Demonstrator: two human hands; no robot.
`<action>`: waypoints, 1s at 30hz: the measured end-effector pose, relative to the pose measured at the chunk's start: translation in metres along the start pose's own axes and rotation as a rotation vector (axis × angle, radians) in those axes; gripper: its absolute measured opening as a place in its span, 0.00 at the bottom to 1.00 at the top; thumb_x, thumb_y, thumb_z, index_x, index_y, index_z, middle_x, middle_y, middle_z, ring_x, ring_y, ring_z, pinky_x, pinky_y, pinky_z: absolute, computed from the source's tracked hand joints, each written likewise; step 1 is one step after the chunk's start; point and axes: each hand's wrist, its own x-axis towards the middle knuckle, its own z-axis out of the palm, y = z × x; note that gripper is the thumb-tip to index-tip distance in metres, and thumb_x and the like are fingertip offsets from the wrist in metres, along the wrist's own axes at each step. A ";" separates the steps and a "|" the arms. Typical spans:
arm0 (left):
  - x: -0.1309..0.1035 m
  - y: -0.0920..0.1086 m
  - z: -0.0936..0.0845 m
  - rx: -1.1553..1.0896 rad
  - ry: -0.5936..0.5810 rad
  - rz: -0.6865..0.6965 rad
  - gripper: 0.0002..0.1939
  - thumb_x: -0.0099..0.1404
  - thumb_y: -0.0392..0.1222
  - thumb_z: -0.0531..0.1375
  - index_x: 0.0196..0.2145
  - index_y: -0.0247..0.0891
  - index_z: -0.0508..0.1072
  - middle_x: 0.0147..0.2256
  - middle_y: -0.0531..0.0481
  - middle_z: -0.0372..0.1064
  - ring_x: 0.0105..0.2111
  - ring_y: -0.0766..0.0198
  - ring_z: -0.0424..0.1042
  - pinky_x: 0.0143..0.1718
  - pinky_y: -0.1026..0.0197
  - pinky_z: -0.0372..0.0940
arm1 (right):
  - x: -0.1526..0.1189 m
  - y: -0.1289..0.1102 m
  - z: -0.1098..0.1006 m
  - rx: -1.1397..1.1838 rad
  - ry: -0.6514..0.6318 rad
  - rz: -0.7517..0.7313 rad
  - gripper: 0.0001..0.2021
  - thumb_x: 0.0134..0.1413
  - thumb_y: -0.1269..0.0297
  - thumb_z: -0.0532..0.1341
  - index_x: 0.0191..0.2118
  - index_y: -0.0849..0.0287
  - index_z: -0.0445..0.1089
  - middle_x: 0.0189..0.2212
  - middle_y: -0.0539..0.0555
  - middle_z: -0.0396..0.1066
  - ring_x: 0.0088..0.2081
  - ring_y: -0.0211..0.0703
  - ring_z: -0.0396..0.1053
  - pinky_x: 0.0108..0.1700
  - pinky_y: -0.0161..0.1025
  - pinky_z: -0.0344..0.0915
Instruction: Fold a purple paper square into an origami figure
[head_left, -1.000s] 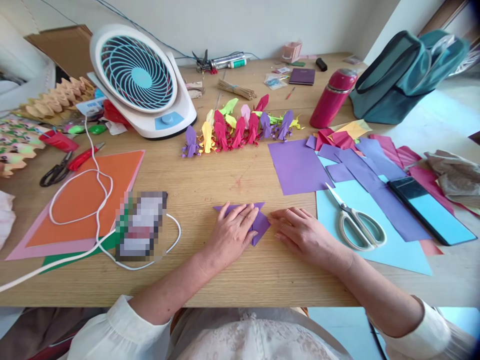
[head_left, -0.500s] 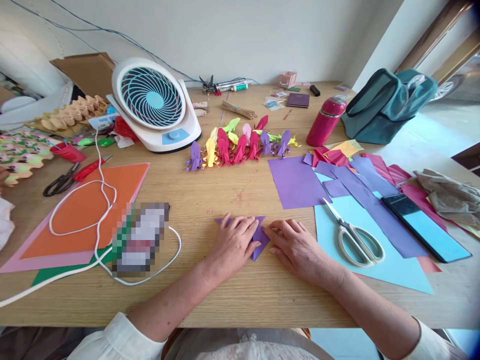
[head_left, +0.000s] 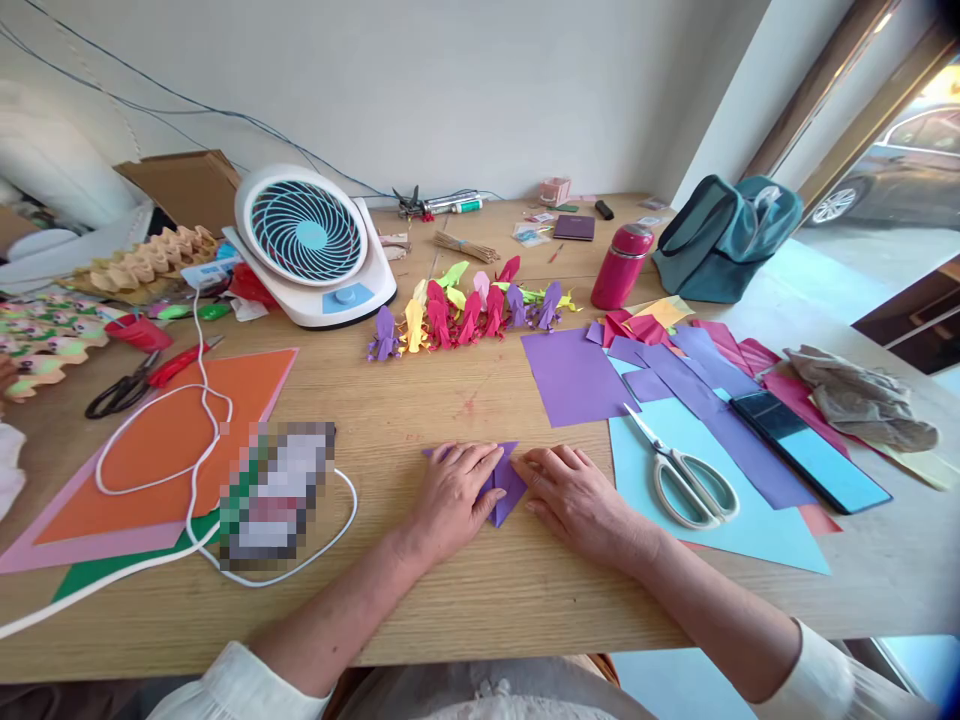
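Observation:
A small folded purple paper (head_left: 505, 492) lies flat on the table in front of me, its point towards me. My left hand (head_left: 459, 487) rests over its left part with fingers stretched out flat and the thumb on the paper, hiding much of it. At the paper's right edge, my right hand (head_left: 571, 492) has its fingers bent and close together, thumb and fingertips pinching that edge. Rows of folded paper figures (head_left: 471, 315) in purple, yellow, red and green stand farther back.
White-handled scissors (head_left: 694, 490) lie on light blue paper (head_left: 750, 540) at the right, near a dark phone (head_left: 810, 450) and purple sheets (head_left: 577, 385). To the left are a blurred-out device (head_left: 277, 495), a white cable (head_left: 356, 500), orange paper (head_left: 157, 440) and a fan (head_left: 307, 240).
The view has tilted up and shifted slightly right. Both hands remain at the folded purple paper, with only slight finger movement.

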 end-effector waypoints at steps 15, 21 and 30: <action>0.001 -0.001 0.002 0.023 -0.011 -0.017 0.21 0.72 0.43 0.57 0.60 0.35 0.66 0.58 0.39 0.68 0.56 0.50 0.66 0.59 0.43 0.59 | 0.003 0.000 -0.003 0.106 0.020 0.028 0.18 0.68 0.62 0.55 0.60 0.59 0.66 0.52 0.62 0.68 0.49 0.54 0.63 0.52 0.53 0.65; 0.003 0.002 0.001 0.070 -0.020 -0.017 0.21 0.71 0.44 0.58 0.58 0.35 0.69 0.58 0.39 0.69 0.56 0.49 0.67 0.59 0.42 0.60 | 0.003 -0.001 -0.002 0.087 0.009 0.030 0.19 0.67 0.63 0.56 0.60 0.59 0.66 0.52 0.62 0.68 0.49 0.54 0.64 0.53 0.52 0.66; 0.002 0.005 -0.006 0.039 -0.009 -0.064 0.23 0.68 0.48 0.62 0.58 0.37 0.70 0.58 0.42 0.68 0.55 0.49 0.66 0.58 0.42 0.58 | 0.002 -0.001 -0.004 0.074 0.016 0.017 0.19 0.67 0.64 0.56 0.60 0.59 0.66 0.52 0.62 0.69 0.48 0.54 0.65 0.51 0.53 0.67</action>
